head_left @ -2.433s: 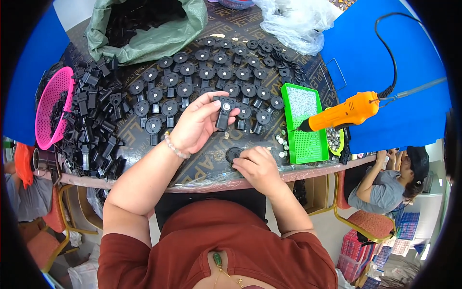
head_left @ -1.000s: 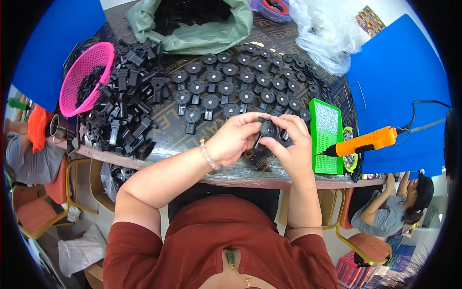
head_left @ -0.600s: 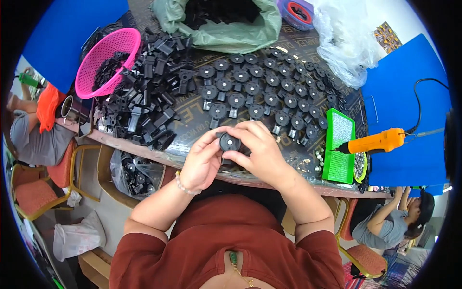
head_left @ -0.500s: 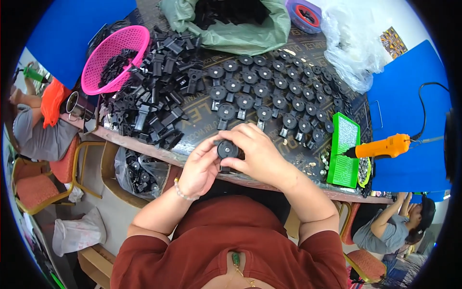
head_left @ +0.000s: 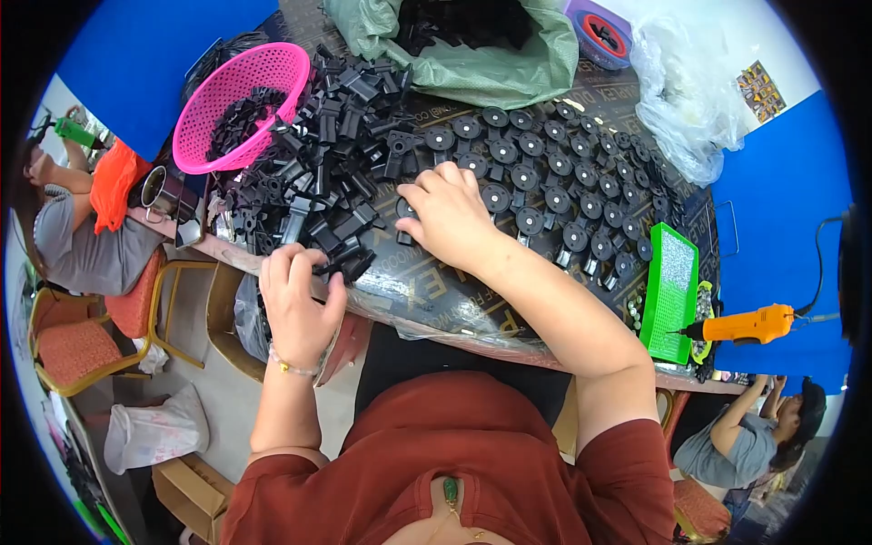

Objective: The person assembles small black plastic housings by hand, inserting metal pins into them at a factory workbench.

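My right hand (head_left: pixel 451 213) reaches over the left end of the rows of round black plastic parts (head_left: pixel 522 177), each with a short stem and a light centre. Its thumb and forefinger are closed around another round black part (head_left: pixel 406 211), low over or on the tabletop; the palm hides some neighbours. At the near edge of a heap of loose black plastic pieces (head_left: pixel 331 136), my left hand (head_left: pixel 298 304) has its thumb apart from its bent fingers. The fingertips touch or nearly touch a piece there.
A pink mesh basket (head_left: pixel 189 118) with small black pieces leans beside the heap. Behind stands an open green bag (head_left: pixel 545 68) of black parts. To the right are a green tray (head_left: pixel 652 336) and a hanging orange electric screwdriver (head_left: pixel 749 324). Other people sit on both sides.
Both hands were together holding a round black part near the table edge. They have separated: my right hand moved forward to the rows, my left hand left to the heap. The view shifted slightly.
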A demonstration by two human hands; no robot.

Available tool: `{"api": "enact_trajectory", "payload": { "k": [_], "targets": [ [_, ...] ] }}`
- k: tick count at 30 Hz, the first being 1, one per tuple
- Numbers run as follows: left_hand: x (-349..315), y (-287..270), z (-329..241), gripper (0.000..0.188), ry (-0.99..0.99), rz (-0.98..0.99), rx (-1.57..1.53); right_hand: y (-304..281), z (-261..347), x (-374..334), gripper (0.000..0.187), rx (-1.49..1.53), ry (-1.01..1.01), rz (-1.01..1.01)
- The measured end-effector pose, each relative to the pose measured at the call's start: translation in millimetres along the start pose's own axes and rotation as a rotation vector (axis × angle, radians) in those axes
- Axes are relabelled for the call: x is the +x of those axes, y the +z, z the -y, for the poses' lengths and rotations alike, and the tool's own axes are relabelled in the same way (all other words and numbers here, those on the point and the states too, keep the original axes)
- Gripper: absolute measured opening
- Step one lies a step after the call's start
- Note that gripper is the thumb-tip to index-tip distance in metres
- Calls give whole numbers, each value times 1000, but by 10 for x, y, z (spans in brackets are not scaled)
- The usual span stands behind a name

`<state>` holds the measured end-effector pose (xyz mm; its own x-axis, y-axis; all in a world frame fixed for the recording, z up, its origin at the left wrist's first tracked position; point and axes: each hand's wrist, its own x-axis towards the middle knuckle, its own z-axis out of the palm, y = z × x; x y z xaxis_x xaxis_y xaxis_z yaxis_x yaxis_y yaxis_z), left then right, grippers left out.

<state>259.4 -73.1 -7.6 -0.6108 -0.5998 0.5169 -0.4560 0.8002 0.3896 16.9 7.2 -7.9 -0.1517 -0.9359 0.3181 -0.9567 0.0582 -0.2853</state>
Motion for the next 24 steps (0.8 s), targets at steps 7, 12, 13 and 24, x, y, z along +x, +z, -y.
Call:
{"api": "enact_trajectory", "payload": {
  "k": [7, 12, 13, 24],
  "targets": [
    [-31, 26, 112, 34, 35, 21, 7, 60, 356, -51, 28, 17, -398, -90],
    [76, 102, 136, 28, 103, -48, 50, 356, 567, -44, 13, -74, -610, -293],
    [81, 118, 157, 28, 102, -50, 53, 371, 580, -31, 14, -105, -629, -322],
    [-6, 256, 185, 31, 131, -97, 46, -184, 430, -347, 34, 231, -518, -233]
  ]
}}
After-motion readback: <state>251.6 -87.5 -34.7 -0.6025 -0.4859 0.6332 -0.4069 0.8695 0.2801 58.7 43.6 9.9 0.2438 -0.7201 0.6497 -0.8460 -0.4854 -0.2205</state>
